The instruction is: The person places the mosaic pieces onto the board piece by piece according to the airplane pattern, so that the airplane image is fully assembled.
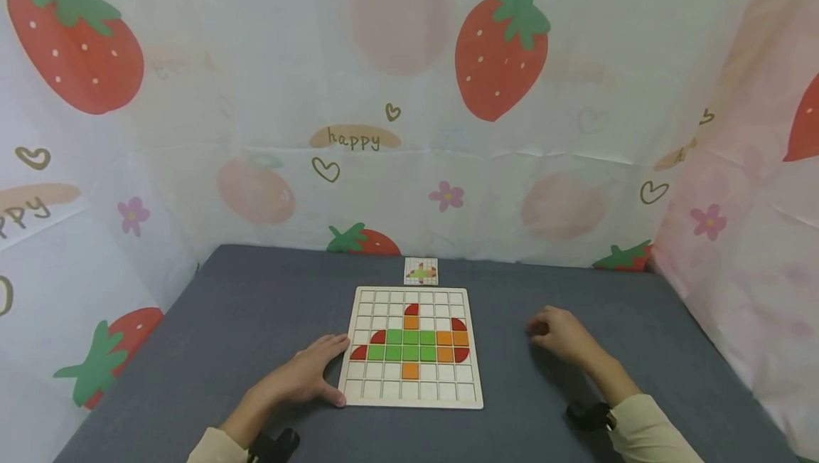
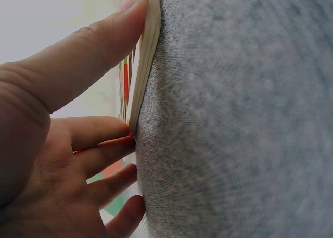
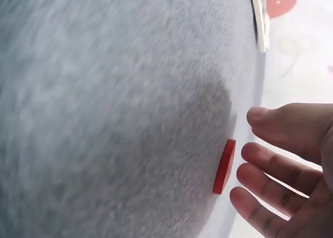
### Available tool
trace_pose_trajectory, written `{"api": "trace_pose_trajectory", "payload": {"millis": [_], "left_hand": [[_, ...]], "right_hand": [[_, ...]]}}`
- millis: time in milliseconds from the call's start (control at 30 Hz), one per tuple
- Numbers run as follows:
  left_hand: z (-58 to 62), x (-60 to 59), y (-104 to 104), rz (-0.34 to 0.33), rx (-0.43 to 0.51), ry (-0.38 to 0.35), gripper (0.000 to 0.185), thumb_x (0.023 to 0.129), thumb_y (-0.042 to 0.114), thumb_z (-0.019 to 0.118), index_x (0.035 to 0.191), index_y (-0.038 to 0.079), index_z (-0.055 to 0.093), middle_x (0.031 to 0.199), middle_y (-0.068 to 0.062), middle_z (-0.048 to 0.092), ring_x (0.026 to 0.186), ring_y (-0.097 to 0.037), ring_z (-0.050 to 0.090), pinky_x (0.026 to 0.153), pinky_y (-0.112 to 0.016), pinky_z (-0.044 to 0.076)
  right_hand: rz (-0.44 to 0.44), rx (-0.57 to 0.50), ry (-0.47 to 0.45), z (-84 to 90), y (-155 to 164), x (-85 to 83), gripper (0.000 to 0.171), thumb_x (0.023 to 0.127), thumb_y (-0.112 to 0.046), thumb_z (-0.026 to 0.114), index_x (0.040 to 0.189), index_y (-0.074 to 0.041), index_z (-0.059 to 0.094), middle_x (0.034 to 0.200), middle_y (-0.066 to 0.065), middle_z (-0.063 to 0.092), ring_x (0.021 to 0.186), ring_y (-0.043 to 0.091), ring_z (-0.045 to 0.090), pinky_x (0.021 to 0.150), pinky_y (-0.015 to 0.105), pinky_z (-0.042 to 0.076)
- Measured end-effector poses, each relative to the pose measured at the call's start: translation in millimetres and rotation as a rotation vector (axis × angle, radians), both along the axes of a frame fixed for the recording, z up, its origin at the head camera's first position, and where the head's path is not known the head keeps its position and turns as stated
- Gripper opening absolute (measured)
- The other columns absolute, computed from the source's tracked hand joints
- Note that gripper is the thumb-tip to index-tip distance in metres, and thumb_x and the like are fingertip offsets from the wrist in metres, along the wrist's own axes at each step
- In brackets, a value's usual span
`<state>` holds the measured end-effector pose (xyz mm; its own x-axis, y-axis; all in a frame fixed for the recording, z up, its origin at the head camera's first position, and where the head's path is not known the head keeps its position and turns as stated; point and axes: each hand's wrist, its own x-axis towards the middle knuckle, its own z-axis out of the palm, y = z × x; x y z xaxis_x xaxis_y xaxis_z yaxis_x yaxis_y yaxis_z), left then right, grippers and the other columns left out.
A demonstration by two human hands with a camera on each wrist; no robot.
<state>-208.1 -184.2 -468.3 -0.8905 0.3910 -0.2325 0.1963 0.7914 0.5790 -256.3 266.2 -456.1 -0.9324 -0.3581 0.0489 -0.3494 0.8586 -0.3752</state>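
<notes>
A square wooden grid board [image 1: 392,390] lies on the table, with green, orange and red pieces set in some of its cells. Along its left side rests my left hand [image 1: 301,375], fingers spread. In the left wrist view, the thumb [image 2: 99,48] touches the board's edge, and the forefinger reaches its corner. To the right of the board, my right hand [image 1: 563,336] hovers low over the cloth with loosely bent fingers and holds nothing. The right wrist view has a red piece [image 3: 225,167] on the cloth just beside those fingertips; the hand hides it in the head view.
Behind the board lies a small printed card [image 1: 421,262] with a coloured grid pattern. Dark grey cloth [image 1: 505,420] covers the table. Curtains [image 1: 275,79] printed with strawberries stand at the back and both sides.
</notes>
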Motion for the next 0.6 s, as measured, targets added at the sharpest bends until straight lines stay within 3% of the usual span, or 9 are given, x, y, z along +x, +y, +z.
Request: {"api": "trace_pose_trajectory", "payload": {"millis": [200,600], "left_hand": [[0.9,-0.5,1,0.014,-0.012,-0.006,0.100,0.065,0.028,0.088,0.146,-0.002,0.040,0.154,-0.019,0.037,0.146,-0.043,0.025,0.109,-0.068,0.023],[0.4,-0.6,0,-0.001,-0.005,0.002,0.101,0.065,0.029,0.088,0.146,-0.002,0.039,0.154,-0.020,0.037,0.145,-0.044,0.025,0.109,-0.069,0.023]], "right_hand": [[0.012,0.062,-0.011,1.0,6,-0.4,0.021,0.077,0.001,0.074,0.098,0.003,0.072,0.091,0.011,0.064,0.081,0.025,0.061,0.069,0.039,0.051],[-0.017,0.060,-0.039,-2.8,17,-2.6,0.024,0.075,0.008,0.067,0.097,0.003,0.073,0.094,0.014,0.064,0.085,0.031,0.063,0.071,0.043,0.053]]}}
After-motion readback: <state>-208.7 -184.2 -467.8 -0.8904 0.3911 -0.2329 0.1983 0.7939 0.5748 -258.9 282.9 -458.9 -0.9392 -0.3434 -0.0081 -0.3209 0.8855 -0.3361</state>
